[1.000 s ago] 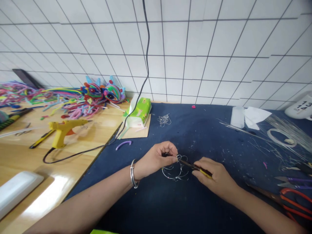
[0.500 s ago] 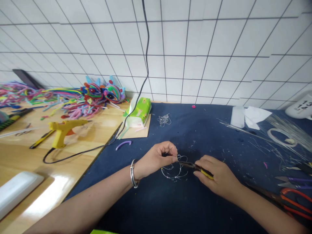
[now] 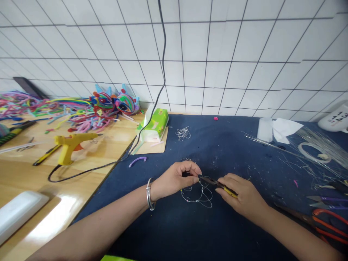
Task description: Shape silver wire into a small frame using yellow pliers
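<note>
Above the dark blue cloth, my left hand (image 3: 178, 178) pinches a thin wire ring (image 3: 191, 200) between thumb and fingers. Fine loops of wire and a few small bead-like dots show along the ring, which hangs below the fingertips. My right hand (image 3: 237, 188) is closed around the yellow-and-black handles of a pair of pliers (image 3: 214, 182). Their dark jaws point left and meet the wire right at my left fingertips. Whether the jaws are clamped on the wire is too small to tell.
A yellow glue gun (image 3: 67, 145) with its cord lies left. Near the wall are a green tissue pack (image 3: 156, 125) and a wire tangle (image 3: 183, 133). Orange-handled scissors (image 3: 318, 219), purple-handled snips (image 3: 328, 202) and loose wires (image 3: 323, 145) lie right.
The wire ring has turned in my left fingers, so wire loops now stick out at its lower right. Both hands stay nearly in place, with the plier jaws still at the fingertips.
</note>
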The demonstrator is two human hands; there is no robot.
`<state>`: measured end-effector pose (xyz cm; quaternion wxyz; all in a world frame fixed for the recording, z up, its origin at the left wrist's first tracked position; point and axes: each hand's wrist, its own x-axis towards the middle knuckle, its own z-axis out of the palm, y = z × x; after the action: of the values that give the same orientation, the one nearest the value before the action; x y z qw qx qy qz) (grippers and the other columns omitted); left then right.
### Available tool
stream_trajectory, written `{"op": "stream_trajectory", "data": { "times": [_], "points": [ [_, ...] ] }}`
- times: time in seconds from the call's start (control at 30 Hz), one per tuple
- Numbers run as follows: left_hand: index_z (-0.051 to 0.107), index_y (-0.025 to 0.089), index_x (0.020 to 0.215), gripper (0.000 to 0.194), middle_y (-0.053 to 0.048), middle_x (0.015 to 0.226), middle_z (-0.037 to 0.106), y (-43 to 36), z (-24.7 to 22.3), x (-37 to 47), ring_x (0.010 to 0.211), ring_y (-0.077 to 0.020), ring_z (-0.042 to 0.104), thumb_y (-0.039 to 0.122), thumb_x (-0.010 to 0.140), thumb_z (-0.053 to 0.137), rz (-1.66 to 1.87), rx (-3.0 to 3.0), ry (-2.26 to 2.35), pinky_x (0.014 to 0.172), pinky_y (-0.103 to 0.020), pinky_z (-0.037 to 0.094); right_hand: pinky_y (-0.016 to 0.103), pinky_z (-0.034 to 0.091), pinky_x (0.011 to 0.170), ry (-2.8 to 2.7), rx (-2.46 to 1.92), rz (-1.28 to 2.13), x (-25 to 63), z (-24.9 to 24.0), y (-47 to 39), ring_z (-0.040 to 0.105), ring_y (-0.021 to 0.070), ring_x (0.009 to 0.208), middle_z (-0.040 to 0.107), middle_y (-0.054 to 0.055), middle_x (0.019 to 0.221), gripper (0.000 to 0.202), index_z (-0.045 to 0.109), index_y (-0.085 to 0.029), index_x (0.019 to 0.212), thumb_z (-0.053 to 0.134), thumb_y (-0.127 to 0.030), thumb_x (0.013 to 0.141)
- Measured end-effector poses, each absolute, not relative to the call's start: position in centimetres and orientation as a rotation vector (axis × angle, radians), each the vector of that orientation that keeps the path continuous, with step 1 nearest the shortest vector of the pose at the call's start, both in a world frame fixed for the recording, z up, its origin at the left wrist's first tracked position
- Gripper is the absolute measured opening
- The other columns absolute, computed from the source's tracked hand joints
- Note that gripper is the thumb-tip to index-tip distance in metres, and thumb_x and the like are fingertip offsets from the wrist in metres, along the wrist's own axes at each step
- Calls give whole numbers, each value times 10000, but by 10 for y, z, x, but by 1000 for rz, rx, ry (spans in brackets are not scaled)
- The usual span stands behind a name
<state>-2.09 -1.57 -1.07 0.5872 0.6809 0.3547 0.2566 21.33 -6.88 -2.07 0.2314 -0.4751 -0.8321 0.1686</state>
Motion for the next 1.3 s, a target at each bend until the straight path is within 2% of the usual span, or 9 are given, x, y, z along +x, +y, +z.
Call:
{"op": "stream_trajectory", "data": {
  "times": [0.23, 0.5, 0.97, 1.3],
  "points": [
    [568, 139, 866, 95, 5, 746, 552, -13, -13, -24, 645, -83, 487, 167, 776, 554, 521, 1644, 770, 610, -206, 388, 256, 447, 671, -2284, -1303, 495, 211, -24, -69, 551, 128, 742, 585, 41, 832, 206, 589, -196, 968, 456, -304, 853],
    [591, 139, 834, 139, -14, 766, 564, -12, -10, -24, 709, -111, 506, 235, 845, 491, 562, 1866, 784, 664, -231, 398, 242, 452, 653, -2289, -1272, 471, 210, -23, -69, 556, 120, 720, 594, 37, 812, 212, 597, -199, 950, 443, -309, 855],
    [532, 149, 770, 166, -1, 725, 524, -17, -9, -22, 679, -105, 475, 207, 878, 420, 694, 2020, 810, 651, -224, 385, 248, 427, 633, -2380, -1321, 575, 212, -13, -70, 527, 121, 696, 562, 18, 795, 181, 590, -216, 949, 473, -286, 830],
    [499, 154, 786, 159, 3, 723, 503, -24, -7, -20, 667, -98, 471, 179, 892, 383, 684, 2143, 835, 631, -208, 378, 257, 417, 637, -2514, -1208, 371, 222, -7, -66, 522, 136, 735, 568, 35, 818, 217, 587, -216, 988, 470, -309, 830]
  ]
}}
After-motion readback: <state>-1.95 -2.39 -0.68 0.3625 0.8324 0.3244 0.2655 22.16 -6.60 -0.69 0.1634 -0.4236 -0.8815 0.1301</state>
